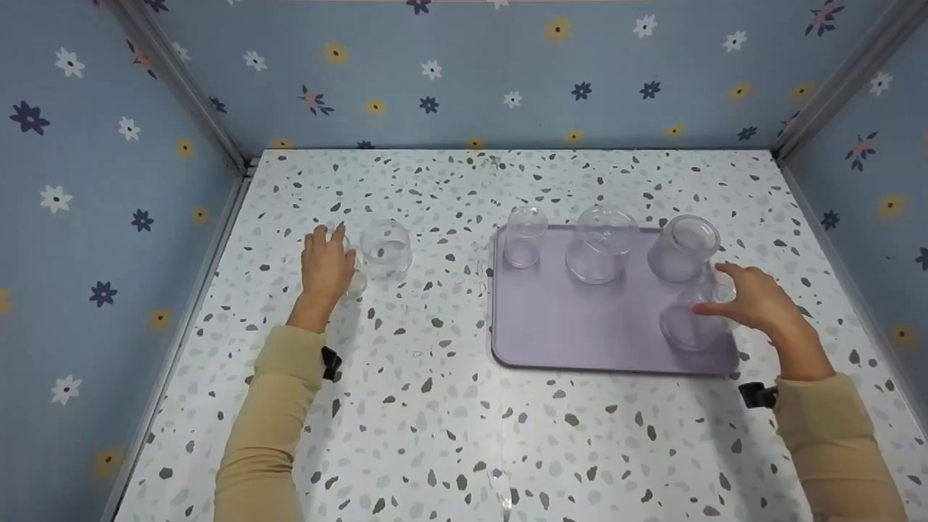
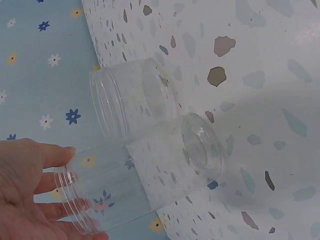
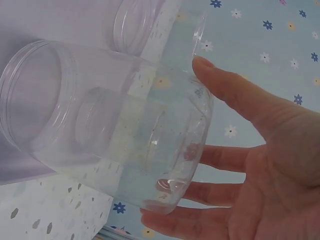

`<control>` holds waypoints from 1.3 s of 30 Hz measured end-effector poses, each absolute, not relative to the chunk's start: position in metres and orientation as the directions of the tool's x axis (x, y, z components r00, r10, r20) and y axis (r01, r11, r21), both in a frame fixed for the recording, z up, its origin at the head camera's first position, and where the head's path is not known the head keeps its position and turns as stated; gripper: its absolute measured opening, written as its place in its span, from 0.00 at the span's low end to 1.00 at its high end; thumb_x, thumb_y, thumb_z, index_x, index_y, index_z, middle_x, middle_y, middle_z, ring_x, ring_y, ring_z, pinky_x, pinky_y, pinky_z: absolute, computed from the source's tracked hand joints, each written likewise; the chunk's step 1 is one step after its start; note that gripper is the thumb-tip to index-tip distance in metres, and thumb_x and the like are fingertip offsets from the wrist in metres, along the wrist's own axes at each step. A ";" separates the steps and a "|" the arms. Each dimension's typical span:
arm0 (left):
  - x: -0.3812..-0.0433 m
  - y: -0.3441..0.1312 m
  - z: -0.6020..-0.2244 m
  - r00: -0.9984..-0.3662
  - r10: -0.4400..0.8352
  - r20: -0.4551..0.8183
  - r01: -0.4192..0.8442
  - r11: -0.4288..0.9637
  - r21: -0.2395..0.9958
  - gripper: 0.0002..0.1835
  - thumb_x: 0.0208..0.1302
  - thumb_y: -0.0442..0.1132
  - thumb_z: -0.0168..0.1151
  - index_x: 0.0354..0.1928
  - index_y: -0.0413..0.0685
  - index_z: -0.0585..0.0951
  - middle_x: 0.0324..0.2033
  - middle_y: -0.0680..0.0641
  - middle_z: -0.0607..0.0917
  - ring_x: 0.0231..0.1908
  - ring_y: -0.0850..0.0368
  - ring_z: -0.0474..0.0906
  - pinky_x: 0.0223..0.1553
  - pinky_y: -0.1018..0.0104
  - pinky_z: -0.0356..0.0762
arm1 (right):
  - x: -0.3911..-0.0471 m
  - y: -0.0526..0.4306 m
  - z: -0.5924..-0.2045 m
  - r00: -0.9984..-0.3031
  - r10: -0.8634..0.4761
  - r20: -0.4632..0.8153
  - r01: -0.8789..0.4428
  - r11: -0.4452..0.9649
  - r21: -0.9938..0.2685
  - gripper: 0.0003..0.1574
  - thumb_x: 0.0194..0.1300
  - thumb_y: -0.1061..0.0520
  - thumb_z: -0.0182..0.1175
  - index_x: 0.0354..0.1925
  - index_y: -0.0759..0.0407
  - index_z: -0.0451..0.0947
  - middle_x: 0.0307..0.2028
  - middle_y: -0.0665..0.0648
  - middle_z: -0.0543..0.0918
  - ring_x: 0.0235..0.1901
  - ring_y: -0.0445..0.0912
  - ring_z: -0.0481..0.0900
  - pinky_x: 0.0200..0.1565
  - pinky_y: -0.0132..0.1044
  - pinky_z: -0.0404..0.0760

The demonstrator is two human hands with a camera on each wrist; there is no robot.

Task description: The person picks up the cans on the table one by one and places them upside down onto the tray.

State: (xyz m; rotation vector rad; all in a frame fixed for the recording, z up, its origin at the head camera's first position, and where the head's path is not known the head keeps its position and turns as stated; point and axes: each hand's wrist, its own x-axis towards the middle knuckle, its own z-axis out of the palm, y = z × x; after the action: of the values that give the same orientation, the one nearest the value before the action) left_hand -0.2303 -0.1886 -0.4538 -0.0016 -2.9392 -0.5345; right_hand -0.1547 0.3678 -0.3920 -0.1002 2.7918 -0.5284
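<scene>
My left hand [image 1: 324, 267] grips a tall clear jar [image 2: 165, 172] around its threaded mouth. That jar stands upright on the speckled table, its base toward the right in the left wrist view. Close beside it is a wider clear jar [image 1: 386, 250]. Over the right end of a lilac tray [image 1: 565, 341], my right hand [image 1: 760, 301] holds a large clear jar [image 3: 130, 130] by its base end, thumb on one side and fingers on the other. This jar is upside down, with its threaded mouth toward the tray.
Several more clear jars are along the tray's back: a narrow jar [image 1: 525, 239], a wide jar [image 1: 602, 246] and another jar [image 1: 681, 250] near the right hand. Flowered panels [image 1: 471, 72] wall the table at the back and both sides.
</scene>
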 end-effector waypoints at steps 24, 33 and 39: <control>-0.227 -0.191 -0.454 -0.989 -0.028 0.143 0.024 0.937 0.349 0.25 0.61 0.36 0.54 0.58 0.32 0.65 0.52 0.29 0.64 0.52 0.35 0.61 0.52 0.47 0.62 | -0.147 0.352 -0.389 -0.996 -0.059 -0.073 -0.029 0.933 -0.359 0.50 0.49 0.48 0.65 0.57 0.79 0.56 0.54 0.83 0.55 0.52 0.73 0.56 0.48 0.65 0.58; -0.220 -0.191 -0.450 -0.983 -0.061 0.176 0.004 0.939 0.345 0.24 0.59 0.38 0.56 0.54 0.30 0.69 0.48 0.29 0.67 0.46 0.34 0.64 0.41 0.45 0.69 | -0.150 0.341 -0.392 -0.997 -0.059 0.056 -0.076 0.924 -0.375 0.48 0.49 0.47 0.66 0.58 0.73 0.59 0.54 0.79 0.60 0.51 0.71 0.60 0.45 0.65 0.61; -0.211 -0.189 -0.447 -0.976 -0.081 0.200 -0.004 0.934 0.358 0.25 0.59 0.40 0.57 0.55 0.32 0.70 0.47 0.29 0.67 0.45 0.35 0.65 0.40 0.46 0.69 | -0.154 0.335 -0.395 -0.991 -0.074 0.109 -0.112 0.913 -0.392 0.42 0.49 0.51 0.66 0.56 0.73 0.62 0.52 0.78 0.63 0.51 0.69 0.62 0.45 0.63 0.62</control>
State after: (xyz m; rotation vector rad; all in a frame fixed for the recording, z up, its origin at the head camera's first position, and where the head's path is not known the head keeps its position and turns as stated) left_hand -0.2107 -0.1887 -0.4470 0.0636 -2.8786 -0.5327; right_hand -0.1542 0.3351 -0.3947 -0.1541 3.1624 -0.6567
